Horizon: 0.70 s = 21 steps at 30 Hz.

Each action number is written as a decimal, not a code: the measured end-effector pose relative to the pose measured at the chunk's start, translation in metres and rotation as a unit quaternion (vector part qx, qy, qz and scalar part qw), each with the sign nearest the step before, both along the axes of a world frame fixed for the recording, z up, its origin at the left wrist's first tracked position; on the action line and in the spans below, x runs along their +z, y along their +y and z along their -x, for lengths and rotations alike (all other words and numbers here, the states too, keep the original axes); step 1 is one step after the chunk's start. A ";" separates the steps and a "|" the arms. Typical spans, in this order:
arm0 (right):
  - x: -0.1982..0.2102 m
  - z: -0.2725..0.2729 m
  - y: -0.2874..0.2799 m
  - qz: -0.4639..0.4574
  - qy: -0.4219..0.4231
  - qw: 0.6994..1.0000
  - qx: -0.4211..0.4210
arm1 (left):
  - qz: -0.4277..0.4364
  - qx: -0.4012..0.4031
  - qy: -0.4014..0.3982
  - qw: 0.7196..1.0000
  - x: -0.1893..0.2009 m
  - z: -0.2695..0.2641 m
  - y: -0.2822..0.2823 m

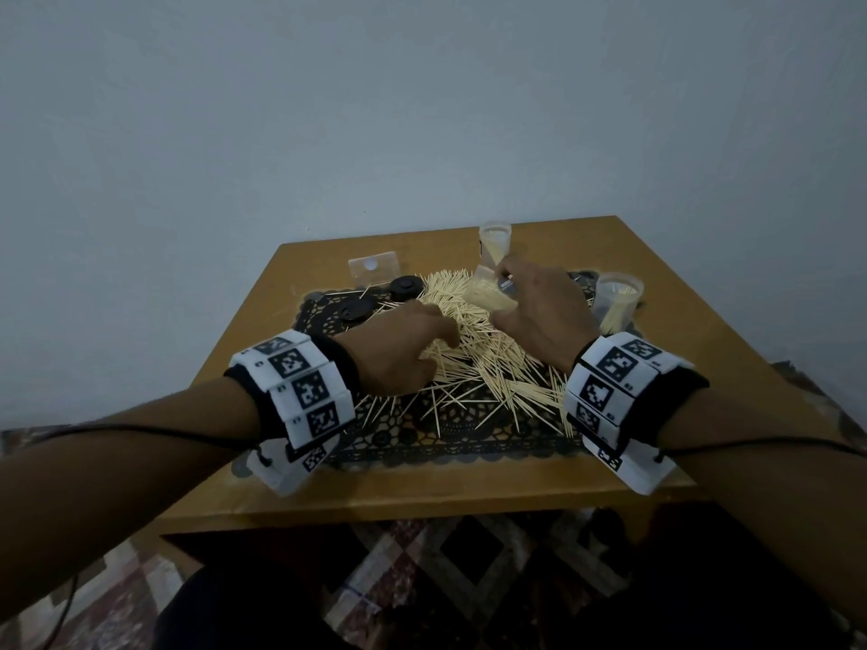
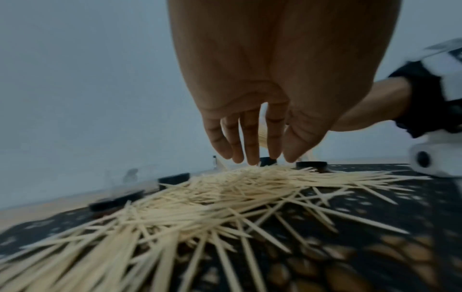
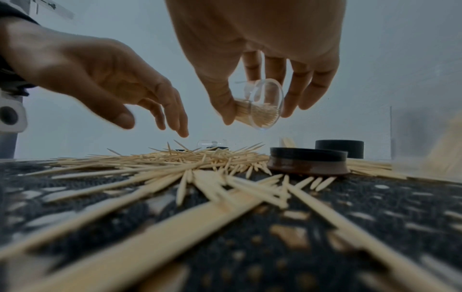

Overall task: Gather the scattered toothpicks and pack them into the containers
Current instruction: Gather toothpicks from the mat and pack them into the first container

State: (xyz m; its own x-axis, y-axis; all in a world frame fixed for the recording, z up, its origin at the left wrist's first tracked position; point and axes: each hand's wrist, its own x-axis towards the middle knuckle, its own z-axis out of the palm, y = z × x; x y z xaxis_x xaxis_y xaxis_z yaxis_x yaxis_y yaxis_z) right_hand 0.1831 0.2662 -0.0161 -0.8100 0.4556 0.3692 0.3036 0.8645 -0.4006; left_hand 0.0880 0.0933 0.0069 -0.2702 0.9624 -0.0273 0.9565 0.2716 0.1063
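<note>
- Our left hand [image 1: 403, 354] hangs palm down, its fingers [image 2: 250, 142] loosely extended and pointing downward, holding nothing.
- Our right hand [image 1: 539, 316] is raised, thumb and fingers [image 3: 295, 83] curled, pinching a clear container [image 3: 262, 104].

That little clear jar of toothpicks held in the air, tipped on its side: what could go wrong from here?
1. The jar is tilted in the right hand, part filled; its toothpicks could slide back out onto the pile.
2. The left hand reaches with loose fingers; picks may slip while being lifted.
3. Two open jars stand close to the right wrist and could be knocked over.
</note>
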 end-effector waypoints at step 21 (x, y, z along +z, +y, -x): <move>0.032 -0.026 0.020 0.009 -0.036 0.999 0.022 | 0.006 -0.196 0.068 0.978 -0.009 -0.038 0.026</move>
State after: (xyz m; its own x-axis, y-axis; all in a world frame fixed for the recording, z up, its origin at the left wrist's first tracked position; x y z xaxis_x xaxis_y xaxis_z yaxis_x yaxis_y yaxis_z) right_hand 0.2092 0.2863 0.0164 -0.8535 0.4253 0.3012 0.2943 0.8703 -0.3950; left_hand 0.1264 0.1198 -0.0020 0.1180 0.9926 -0.0283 0.9924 -0.1189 -0.0304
